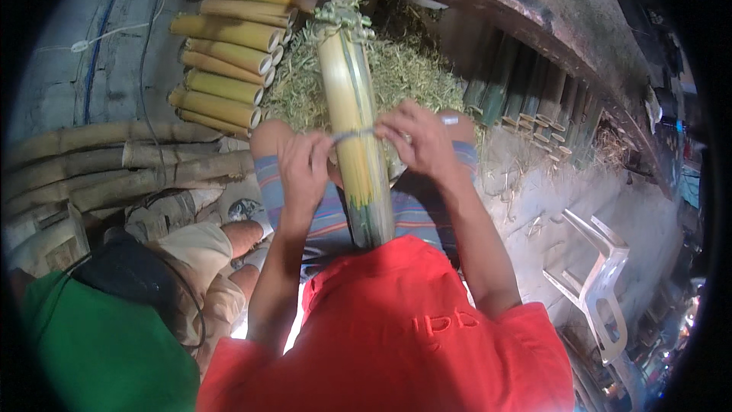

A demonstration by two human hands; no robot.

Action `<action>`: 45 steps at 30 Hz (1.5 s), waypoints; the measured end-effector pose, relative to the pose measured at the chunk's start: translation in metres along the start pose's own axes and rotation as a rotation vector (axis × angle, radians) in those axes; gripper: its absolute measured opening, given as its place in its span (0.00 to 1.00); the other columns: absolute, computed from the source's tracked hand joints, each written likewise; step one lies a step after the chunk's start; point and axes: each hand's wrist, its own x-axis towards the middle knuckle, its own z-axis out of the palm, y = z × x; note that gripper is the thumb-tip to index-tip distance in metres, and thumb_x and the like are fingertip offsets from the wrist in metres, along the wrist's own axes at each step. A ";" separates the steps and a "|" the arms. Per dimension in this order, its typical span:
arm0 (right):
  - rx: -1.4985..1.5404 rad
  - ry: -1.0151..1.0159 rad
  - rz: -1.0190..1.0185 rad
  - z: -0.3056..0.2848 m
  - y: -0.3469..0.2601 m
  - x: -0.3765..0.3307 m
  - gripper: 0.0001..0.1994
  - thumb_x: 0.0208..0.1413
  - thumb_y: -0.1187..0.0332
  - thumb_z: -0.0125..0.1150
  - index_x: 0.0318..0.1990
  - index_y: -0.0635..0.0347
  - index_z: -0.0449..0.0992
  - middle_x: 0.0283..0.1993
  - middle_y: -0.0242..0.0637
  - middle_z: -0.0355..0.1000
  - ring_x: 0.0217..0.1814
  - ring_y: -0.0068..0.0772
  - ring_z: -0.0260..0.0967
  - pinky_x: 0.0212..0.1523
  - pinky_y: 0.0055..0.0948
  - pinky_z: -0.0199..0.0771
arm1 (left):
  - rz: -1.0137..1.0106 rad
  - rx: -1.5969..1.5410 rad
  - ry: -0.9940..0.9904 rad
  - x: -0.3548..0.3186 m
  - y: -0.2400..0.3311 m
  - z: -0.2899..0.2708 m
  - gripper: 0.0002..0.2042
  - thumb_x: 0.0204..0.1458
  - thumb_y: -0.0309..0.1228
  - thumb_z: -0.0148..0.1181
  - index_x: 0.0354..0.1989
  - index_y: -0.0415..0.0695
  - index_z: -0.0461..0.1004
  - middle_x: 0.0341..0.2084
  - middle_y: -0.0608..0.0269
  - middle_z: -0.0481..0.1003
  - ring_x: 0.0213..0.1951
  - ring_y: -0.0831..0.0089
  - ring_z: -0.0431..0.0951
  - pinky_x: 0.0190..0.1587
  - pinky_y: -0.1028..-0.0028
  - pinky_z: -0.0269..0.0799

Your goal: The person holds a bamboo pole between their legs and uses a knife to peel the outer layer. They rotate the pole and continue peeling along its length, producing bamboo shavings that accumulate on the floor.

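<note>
While 1 long yellow-green bamboo tube [353, 118] lies on my lap, my left hand [303, 168] and right hand [418, 137] both pinch its thin binding strip [352, 136]; about 10 cut yellow bamboo tubes [225, 61] are stacked beyond.

Up and left of the fingers I see a stack of cut yellow bamboo tubes [225, 69]; beyond them, a heap of pale green shavings [412, 69]; far right, a white plastic chair [598, 275].
</note>
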 end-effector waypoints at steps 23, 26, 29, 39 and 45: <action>-0.051 0.158 -0.077 0.006 0.068 0.157 0.13 0.63 0.59 0.71 0.48 0.57 0.85 0.39 0.42 0.76 0.38 0.48 0.77 0.40 0.42 0.76 | 0.020 -0.229 0.082 0.168 -0.074 0.040 0.12 0.66 0.35 0.63 0.43 0.37 0.80 0.35 0.46 0.83 0.38 0.46 0.82 0.43 0.56 0.76; -0.100 0.171 -0.054 0.007 0.065 0.156 0.13 0.64 0.57 0.69 0.47 0.55 0.86 0.38 0.42 0.75 0.39 0.48 0.77 0.40 0.43 0.76 | 0.020 -0.225 0.113 0.165 -0.073 0.041 0.12 0.67 0.35 0.62 0.43 0.37 0.80 0.35 0.45 0.83 0.38 0.45 0.82 0.43 0.53 0.76; -0.118 0.149 -0.079 0.004 0.053 0.134 0.12 0.65 0.57 0.68 0.46 0.54 0.86 0.37 0.42 0.74 0.40 0.50 0.77 0.40 0.44 0.76 | -0.011 -0.109 0.100 0.146 -0.057 0.032 0.12 0.67 0.35 0.61 0.42 0.37 0.80 0.35 0.46 0.82 0.39 0.44 0.81 0.43 0.52 0.74; 0.019 -0.041 0.011 -0.002 -0.041 -0.082 0.09 0.56 0.64 0.74 0.42 0.52 0.86 0.34 0.36 0.74 0.36 0.44 0.73 0.38 0.41 0.71 | 0.061 0.035 -0.056 -0.092 0.013 -0.013 0.07 0.64 0.33 0.63 0.36 0.45 0.79 0.30 0.61 0.76 0.34 0.57 0.74 0.40 0.60 0.62; -0.008 -0.073 -0.011 -0.001 -0.001 -0.025 0.08 0.58 0.64 0.73 0.42 0.54 0.85 0.34 0.39 0.74 0.36 0.45 0.75 0.37 0.41 0.72 | 0.082 0.091 -0.043 -0.030 -0.002 -0.001 0.06 0.63 0.31 0.63 0.37 0.43 0.79 0.32 0.59 0.78 0.35 0.54 0.74 0.41 0.58 0.63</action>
